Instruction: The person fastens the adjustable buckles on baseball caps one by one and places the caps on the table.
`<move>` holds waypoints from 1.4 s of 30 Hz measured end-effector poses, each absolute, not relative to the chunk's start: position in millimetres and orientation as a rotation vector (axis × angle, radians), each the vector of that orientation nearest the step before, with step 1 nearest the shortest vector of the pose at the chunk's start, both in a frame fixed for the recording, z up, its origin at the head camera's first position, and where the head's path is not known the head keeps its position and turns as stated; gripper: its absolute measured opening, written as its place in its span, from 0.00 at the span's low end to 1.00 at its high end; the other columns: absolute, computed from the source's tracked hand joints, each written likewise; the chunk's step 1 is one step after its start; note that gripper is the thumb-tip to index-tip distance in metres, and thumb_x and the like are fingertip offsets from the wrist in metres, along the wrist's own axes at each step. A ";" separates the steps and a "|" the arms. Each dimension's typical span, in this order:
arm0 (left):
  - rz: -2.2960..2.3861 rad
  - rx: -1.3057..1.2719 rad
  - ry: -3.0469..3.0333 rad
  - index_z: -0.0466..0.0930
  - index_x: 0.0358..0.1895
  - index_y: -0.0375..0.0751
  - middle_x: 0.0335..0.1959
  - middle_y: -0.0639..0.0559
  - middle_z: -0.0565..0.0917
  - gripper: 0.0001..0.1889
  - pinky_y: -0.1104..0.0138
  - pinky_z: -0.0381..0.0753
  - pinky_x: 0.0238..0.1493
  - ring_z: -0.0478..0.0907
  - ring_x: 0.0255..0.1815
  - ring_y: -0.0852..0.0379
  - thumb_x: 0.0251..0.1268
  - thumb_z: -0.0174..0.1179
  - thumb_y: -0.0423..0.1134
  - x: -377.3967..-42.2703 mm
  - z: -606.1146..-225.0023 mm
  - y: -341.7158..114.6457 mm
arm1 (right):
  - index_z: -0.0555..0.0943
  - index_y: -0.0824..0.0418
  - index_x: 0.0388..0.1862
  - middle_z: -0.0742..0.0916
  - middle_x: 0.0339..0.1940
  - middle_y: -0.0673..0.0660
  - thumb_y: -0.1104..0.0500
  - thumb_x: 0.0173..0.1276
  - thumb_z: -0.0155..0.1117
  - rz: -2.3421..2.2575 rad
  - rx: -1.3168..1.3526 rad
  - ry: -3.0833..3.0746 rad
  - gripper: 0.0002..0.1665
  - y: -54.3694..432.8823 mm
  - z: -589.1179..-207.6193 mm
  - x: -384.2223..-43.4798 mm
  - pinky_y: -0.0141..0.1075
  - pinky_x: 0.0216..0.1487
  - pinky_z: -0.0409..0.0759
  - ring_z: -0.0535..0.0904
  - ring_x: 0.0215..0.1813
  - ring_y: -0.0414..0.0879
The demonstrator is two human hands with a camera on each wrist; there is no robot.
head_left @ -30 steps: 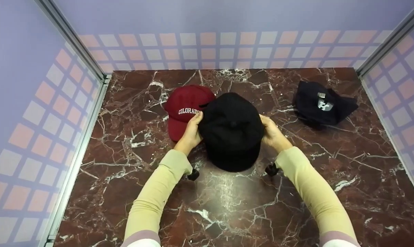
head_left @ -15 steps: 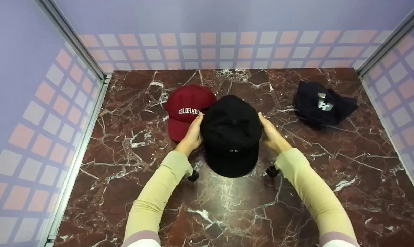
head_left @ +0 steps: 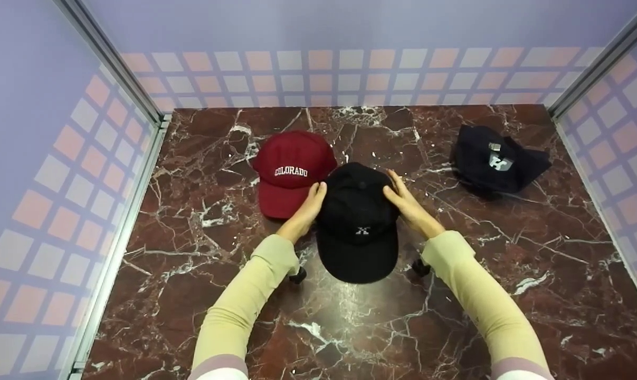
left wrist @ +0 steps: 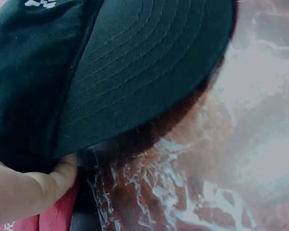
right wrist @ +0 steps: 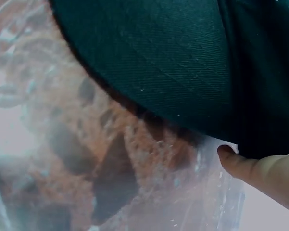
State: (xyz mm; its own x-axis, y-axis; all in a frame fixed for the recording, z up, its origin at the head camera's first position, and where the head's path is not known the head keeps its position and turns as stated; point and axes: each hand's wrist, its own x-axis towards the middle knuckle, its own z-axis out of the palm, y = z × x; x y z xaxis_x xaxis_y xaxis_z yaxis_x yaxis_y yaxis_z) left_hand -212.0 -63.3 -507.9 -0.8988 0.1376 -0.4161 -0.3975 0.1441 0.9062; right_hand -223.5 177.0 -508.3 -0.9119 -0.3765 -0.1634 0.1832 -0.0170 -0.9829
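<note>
A black baseball cap (head_left: 358, 211) with a small white emblem above its brim sits in the middle of the head view, brim toward me. My left hand (head_left: 306, 212) holds its left side; in the left wrist view a curled finger (left wrist: 65, 173) goes under the lower edge beside the brim. On the opposite side my right hand (head_left: 410, 208) holds the crown, thumb on top and another finger pointing away behind it. The brim (right wrist: 149, 62) casts a close shadow on the marble in the right wrist view. The far fingers of both hands are mostly hidden.
Just left of the black cap, a red cap (head_left: 292, 153) lettered COLORADO rests on the dark red marble tabletop (head_left: 202, 295). A dark navy cap (head_left: 476, 153) lies crumpled on its side at the back right. Lilac panels (head_left: 350, 31) with checks enclose the table.
The black cap has come down and toward me, its brim swinging forward so that the emblem shows. Both hands moved with it, and the right thumb shifted onto the crown. Other caps stayed put.
</note>
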 end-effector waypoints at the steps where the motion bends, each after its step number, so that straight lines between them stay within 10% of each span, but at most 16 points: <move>1: 1.773 -0.233 2.044 0.39 0.69 0.44 0.71 0.49 0.45 0.34 0.60 0.44 0.68 0.41 0.71 0.55 0.66 0.30 0.58 -211.9 -508.2 -62.8 | 0.38 0.56 0.71 0.50 0.71 0.61 0.53 0.68 0.45 -1.969 -0.206 1.904 0.40 177.4 -509.3 -223.5 0.45 0.67 0.50 0.48 0.69 0.53; 17: 1.703 -0.146 2.243 0.44 0.69 0.41 0.70 0.46 0.50 0.33 0.60 0.46 0.68 0.44 0.70 0.52 0.66 0.38 0.55 -209.8 -503.8 -56.3 | 0.58 0.56 0.67 0.55 0.69 0.65 0.51 0.55 0.62 -1.407 -0.434 2.690 0.41 165.1 -492.8 -228.5 0.57 0.66 0.38 0.41 0.71 0.61; 42: 1.789 -0.120 2.222 0.46 0.68 0.42 0.69 0.46 0.52 0.33 0.60 0.49 0.67 0.48 0.69 0.52 0.65 0.40 0.54 -207.4 -506.5 -57.8 | 0.74 0.63 0.32 0.74 0.58 0.65 0.59 0.52 0.61 -0.824 -0.983 3.189 0.11 138.9 -486.7 -232.7 0.55 0.58 0.60 0.64 0.63 0.59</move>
